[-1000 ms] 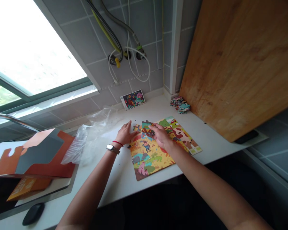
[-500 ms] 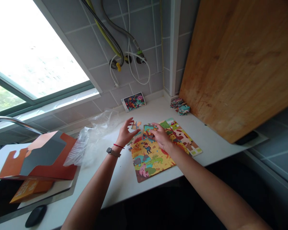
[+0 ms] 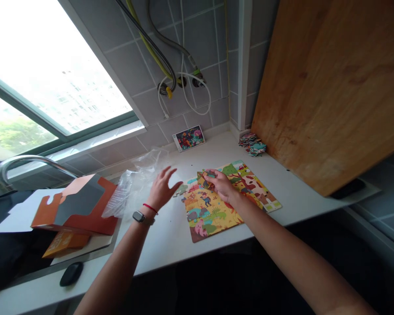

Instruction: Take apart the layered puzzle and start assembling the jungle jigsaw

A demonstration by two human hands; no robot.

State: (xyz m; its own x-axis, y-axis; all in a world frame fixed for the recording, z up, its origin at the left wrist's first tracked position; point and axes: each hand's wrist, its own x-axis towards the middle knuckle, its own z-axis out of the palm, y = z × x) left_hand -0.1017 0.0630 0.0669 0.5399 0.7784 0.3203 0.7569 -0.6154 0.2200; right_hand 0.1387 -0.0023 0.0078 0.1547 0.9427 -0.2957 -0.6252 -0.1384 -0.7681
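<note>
A colourful jigsaw puzzle (image 3: 213, 214), joined over a large area, lies on the white countertop (image 3: 157, 249). My right hand (image 3: 221, 183) is above its upper part, fingers closed on several puzzle pieces (image 3: 203, 178) held together. To the left of the puzzle hovers my left hand (image 3: 163, 191), fingers spread and holding nothing. A watch and a red string circle that wrist. Part of the puzzle's upper middle is hidden by my right hand and forearm.
At the back lie a picture card (image 3: 189, 138) and a heap of loose pieces (image 3: 252, 145). Clear plastic wrapping (image 3: 131, 186), an orange box (image 3: 82, 214) and a black oval object (image 3: 71, 274) are on the left. A wooden board (image 3: 321, 87) leans at the right.
My left hand has moved left, away from the puzzle and the pieces near its upper edge. My right hand still holds its pieces. The whole view has shifted slightly.
</note>
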